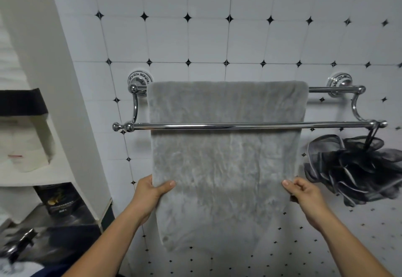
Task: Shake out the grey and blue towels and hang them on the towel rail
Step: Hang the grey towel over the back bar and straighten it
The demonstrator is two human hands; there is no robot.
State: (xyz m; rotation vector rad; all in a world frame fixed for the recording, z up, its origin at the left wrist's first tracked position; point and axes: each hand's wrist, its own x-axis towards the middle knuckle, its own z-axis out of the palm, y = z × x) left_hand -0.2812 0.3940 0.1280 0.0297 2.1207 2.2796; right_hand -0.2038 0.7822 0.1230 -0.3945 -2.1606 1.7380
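A grey towel (226, 159) hangs over the rear bar of a chrome double towel rail (250, 126) on the tiled wall, passing behind the front bar. My left hand (152, 191) grips the towel's left edge below the front bar, thumb on the front face. My right hand (302, 191) pinches the right edge at the same height. The towel hangs flat and wide between both hands. No blue towel is clearly in view.
A black mesh bath sponge (356, 168) hangs from the rail's right end. At left stands a white shelf unit (71, 157) holding toilet rolls (26, 146) and a dark box (61, 200). Dark cloth and a metal fitting lie at lower left.
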